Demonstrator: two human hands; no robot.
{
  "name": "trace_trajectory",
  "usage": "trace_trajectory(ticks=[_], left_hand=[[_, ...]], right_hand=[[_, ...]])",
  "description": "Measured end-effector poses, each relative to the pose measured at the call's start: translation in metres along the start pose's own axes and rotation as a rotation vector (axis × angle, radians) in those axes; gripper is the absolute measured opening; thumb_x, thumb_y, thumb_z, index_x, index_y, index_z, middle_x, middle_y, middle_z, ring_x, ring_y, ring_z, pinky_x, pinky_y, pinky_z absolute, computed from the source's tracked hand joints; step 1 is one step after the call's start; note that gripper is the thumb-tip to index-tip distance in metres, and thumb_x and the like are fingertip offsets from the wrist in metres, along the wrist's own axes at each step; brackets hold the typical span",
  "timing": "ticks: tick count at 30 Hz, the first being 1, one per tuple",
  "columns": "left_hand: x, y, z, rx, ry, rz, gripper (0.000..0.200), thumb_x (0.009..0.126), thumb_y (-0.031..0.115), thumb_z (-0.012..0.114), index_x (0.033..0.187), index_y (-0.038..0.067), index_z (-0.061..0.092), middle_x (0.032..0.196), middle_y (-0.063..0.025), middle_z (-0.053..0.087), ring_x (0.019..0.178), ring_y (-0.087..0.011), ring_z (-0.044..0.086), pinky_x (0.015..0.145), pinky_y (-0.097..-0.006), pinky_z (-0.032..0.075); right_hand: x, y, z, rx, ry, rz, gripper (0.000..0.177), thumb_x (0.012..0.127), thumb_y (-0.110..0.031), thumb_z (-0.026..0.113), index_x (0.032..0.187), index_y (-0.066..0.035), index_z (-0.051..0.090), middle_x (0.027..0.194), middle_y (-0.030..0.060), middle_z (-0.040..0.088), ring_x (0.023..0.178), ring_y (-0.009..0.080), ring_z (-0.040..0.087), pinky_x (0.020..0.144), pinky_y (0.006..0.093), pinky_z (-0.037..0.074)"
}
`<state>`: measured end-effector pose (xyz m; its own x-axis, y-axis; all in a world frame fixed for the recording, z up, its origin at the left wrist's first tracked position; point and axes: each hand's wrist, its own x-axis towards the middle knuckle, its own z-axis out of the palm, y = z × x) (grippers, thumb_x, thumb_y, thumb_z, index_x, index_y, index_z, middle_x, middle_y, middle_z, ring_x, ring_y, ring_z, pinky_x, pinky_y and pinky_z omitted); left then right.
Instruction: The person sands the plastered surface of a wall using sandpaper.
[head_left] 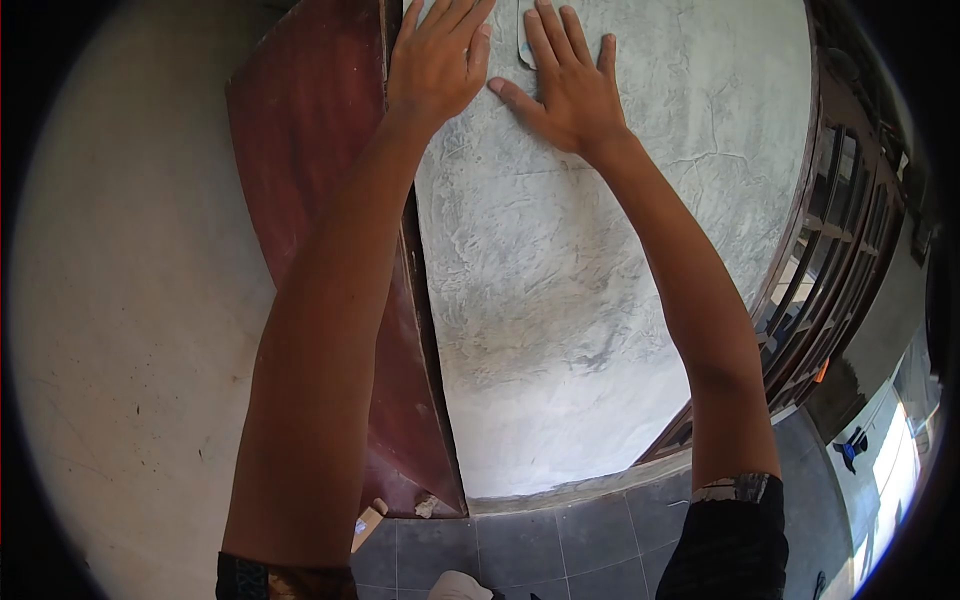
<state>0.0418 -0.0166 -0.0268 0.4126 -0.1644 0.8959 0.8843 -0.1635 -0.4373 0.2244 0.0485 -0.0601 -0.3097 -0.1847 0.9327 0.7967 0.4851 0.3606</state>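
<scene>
Both arms reach up to a rough grey plastered wall [560, 270]. My left hand [438, 65] lies near the wall's left edge, beside the dark red wooden panel [310, 140], its fingers stretched upward and cut off by the top of the view. To its right my right hand [572, 85] rests with spread fingers over a small flat piece [526, 45] with a rounded corner. Most of that piece is hidden behind the fingers, so I cannot tell what it is. Nothing shows held in either palm.
A plain pale wall [130, 260] stands at the left. Dark wooden window frames [825, 240] curve down the right side. Grey floor tiles [520, 550] lie below, with a small cardboard piece [366, 528] by the panel's foot. A blue and black object [853, 449] is at the lower right.
</scene>
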Motion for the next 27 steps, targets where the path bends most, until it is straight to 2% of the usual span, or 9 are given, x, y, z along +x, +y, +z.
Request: trace_trajectory(ticks=[3,8,15,16,19,21,23,24,27], left_hand=[[0.001,0.000,0.000,0.015,-0.024,-0.015,0.043,0.102,0.014,0.047,0.143,0.002,0.056,0.155,-0.0158,0.051,0.148,-0.0325,0.041,0.124,-0.0509,0.026],[-0.002,-0.002,0.001,-0.009,-0.019,-0.026,0.044,0.103,0.013,0.045,0.143,0.001,0.056,0.156,-0.0163,0.050,0.149,-0.0332,0.040,0.124,-0.0513,0.026],[0.000,-0.003,0.000,-0.018,-0.004,-0.005,0.044,0.103,0.013,0.044,0.143,0.001,0.056,0.156,-0.0166,0.050,0.149,-0.0331,0.040,0.124,-0.0513,0.026],[-0.001,-0.004,0.000,-0.019,-0.003,-0.007,0.044,0.103,0.013,0.044,0.143,0.001,0.056,0.156,-0.0166,0.050,0.149,-0.0331,0.040,0.124,-0.0513,0.026],[-0.003,-0.001,0.000,-0.028,-0.009,0.001,0.044,0.103,0.013,0.044,0.144,0.001,0.055,0.156,-0.0167,0.049,0.149,-0.0333,0.040,0.124,-0.0517,0.026],[0.001,0.000,-0.001,-0.015,-0.019,-0.022,0.044,0.103,0.013,0.044,0.144,0.001,0.055,0.156,-0.0167,0.049,0.149,-0.0332,0.040,0.124,-0.0519,0.026],[0.001,0.001,-0.002,-0.018,-0.031,-0.018,0.044,0.103,0.014,0.044,0.143,0.001,0.056,0.156,-0.0167,0.050,0.149,-0.0332,0.040,0.124,-0.0518,0.026],[0.002,0.000,-0.002,-0.016,-0.040,-0.019,0.044,0.103,0.014,0.044,0.143,0.001,0.056,0.156,-0.0168,0.050,0.149,-0.0331,0.040,0.124,-0.0518,0.026],[0.000,-0.001,-0.002,-0.020,-0.027,-0.008,0.043,0.103,0.013,0.044,0.143,0.000,0.056,0.156,-0.0169,0.050,0.149,-0.0332,0.040,0.124,-0.0518,0.026]], right_hand=[[0.018,0.002,0.005,0.022,0.071,-0.032,0.098,0.097,-0.076,0.042,0.164,-0.007,0.025,0.171,0.0114,0.023,0.159,0.0330,0.017,0.123,0.0692,0.012],[-0.074,-0.035,-0.014,0.147,-0.093,-0.011,0.094,0.098,-0.072,0.045,0.162,-0.006,0.029,0.171,0.0119,0.025,0.159,0.0302,0.019,0.120,0.0743,0.013],[0.010,0.000,0.001,0.010,0.003,-0.007,0.095,0.098,-0.075,0.040,0.164,-0.007,0.025,0.172,0.0108,0.021,0.160,0.0313,0.016,0.123,0.0687,0.010],[-0.010,-0.006,-0.005,0.018,0.009,-0.031,0.093,0.098,-0.070,0.046,0.161,-0.003,0.031,0.169,0.0134,0.028,0.158,0.0335,0.021,0.120,0.0719,0.016],[-0.075,-0.028,-0.025,0.080,-0.158,-0.029,0.094,0.098,-0.072,0.045,0.160,-0.003,0.033,0.170,0.0144,0.027,0.158,0.0348,0.021,0.121,0.0716,0.014],[-0.060,-0.013,-0.020,0.051,-0.169,-0.055,0.092,0.098,-0.071,0.046,0.161,-0.004,0.032,0.170,0.0132,0.027,0.158,0.0331,0.022,0.120,0.0724,0.015],[-0.009,0.010,-0.007,-0.012,-0.007,-0.090,0.090,0.099,-0.069,0.046,0.162,-0.006,0.030,0.170,0.0118,0.027,0.158,0.0311,0.023,0.120,0.0725,0.017],[0.014,0.016,-0.005,-0.080,-0.047,-0.053,0.091,0.100,-0.072,0.039,0.164,-0.009,0.024,0.172,0.0094,0.021,0.159,0.0306,0.017,0.123,0.0696,0.014],[0.009,0.007,-0.005,-0.037,-0.030,-0.025,0.092,0.100,-0.072,0.039,0.164,-0.008,0.025,0.172,0.0108,0.021,0.159,0.0316,0.017,0.123,0.0686,0.014]])
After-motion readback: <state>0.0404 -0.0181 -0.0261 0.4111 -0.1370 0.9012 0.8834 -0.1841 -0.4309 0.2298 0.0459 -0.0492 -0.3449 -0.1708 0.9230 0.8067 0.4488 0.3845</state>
